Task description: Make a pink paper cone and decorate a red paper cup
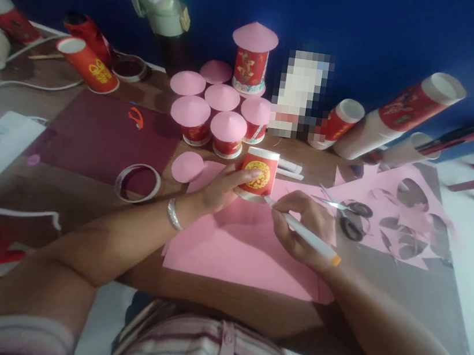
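Currently: clock refs taken from the held cup.
L hand (222,190): curled round red paper cup (258,174), fingers laid across its printed side; a firm hold.
Red paper cup: stood on pink sheet (236,253), mid-table; no lid fitted.
R hand (301,221): pinched closed on white pen (308,236) at 5 o'clock, tip set against cup's foot.
Pink sheet: laid flat under both hands, 6 o'clock; no cuts seen.
Capped cups (219,117): approx. six w/ pink cone lids, grouped at 11 o'clock.
Tall capped cup (253,57): behind group, 12 o'clock.
Loose pink disc (187,166): 9 o'clock, just off sheet.
Scissors (348,215): 3 o'clock, laid on cut-up pink paper (406,217) w/ round holes.
Bare cup stacks (403,112): 2 o'clock, lying down.
Progress (judged): a batch is capped; held cup and stacks are not; the work looks about midway.
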Motion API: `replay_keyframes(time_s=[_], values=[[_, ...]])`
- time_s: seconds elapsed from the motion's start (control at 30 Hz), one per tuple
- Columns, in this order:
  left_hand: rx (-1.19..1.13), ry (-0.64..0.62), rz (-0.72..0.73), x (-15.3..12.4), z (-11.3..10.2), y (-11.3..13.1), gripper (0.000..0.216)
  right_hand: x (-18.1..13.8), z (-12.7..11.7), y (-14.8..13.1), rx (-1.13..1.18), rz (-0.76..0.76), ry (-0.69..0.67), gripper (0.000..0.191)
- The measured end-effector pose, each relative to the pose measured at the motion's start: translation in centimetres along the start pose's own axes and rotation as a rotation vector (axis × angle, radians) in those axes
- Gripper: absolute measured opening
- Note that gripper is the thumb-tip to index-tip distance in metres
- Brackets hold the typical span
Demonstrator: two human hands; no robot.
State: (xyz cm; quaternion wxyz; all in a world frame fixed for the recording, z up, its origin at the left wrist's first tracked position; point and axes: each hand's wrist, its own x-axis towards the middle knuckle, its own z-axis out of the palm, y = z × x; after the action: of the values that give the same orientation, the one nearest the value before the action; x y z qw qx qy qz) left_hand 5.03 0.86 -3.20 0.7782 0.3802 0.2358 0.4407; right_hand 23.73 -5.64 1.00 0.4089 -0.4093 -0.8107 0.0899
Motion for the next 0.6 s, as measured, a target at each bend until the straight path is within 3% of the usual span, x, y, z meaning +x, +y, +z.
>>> replay_keyframes(time_s=[0.6], values=[[0.032, -0.027, -0.006, 0.09, -0.31, -0.23, 0.028, 0.40, -0.27, -0.40, 0.007, 0.010, -0.040, 0.009]])
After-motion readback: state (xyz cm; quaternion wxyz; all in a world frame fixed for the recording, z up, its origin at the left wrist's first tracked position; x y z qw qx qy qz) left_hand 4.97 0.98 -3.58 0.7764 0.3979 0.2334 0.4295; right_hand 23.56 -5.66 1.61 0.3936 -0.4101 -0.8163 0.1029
